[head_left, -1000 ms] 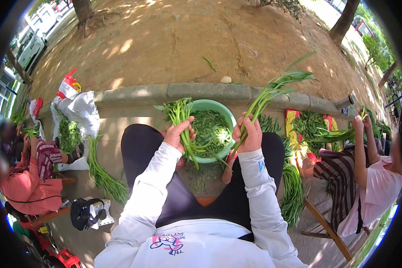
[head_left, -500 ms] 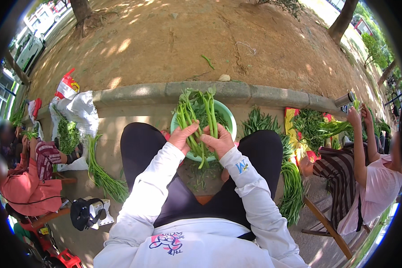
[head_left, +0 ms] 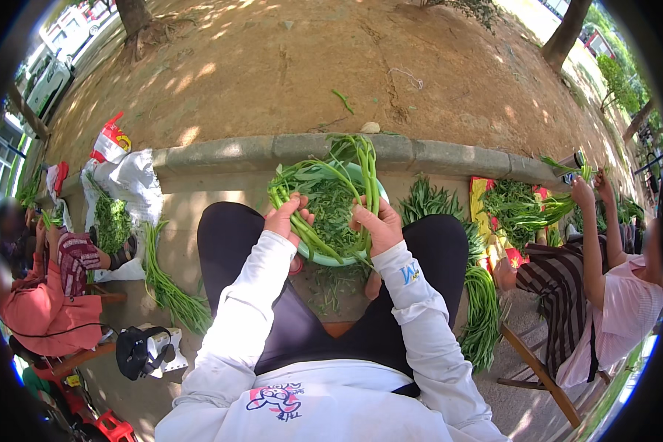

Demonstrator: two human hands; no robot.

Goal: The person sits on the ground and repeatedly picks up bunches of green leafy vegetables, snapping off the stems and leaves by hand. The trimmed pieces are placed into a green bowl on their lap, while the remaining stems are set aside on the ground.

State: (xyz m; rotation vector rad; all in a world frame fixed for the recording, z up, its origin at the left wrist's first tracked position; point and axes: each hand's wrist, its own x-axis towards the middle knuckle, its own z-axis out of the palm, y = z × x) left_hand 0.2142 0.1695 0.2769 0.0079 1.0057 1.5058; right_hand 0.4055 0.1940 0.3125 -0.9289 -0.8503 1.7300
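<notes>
Over a light green basin (head_left: 356, 174), both my hands hold green leafy stalks that look like water spinach. My left hand (head_left: 286, 221) is closed around several stalks (head_left: 314, 239) that slant down to the basin's near rim. Pinched between the fingers and thumb of my right hand (head_left: 379, 225) is a second bunch of stalks (head_left: 370, 169), bending up and over toward the far side. Loose green leaves (head_left: 330, 210) fill the basin between my hands. Its near wall is partly hidden by the stalks.
Piles of long stalks lie on the ground to the left (head_left: 171, 283) and right (head_left: 480, 313) of my legs. A stone curb (head_left: 464, 157) runs beyond the basin. Seated people handle greens at far left (head_left: 55, 317) and right (head_left: 615, 295). A black bag (head_left: 136, 353) sits lower left.
My hands have moved apart, the left one leftward and the right one rightward. The stalks, upright and close together before, are now two separate bunches, showing the leaves in the basin.
</notes>
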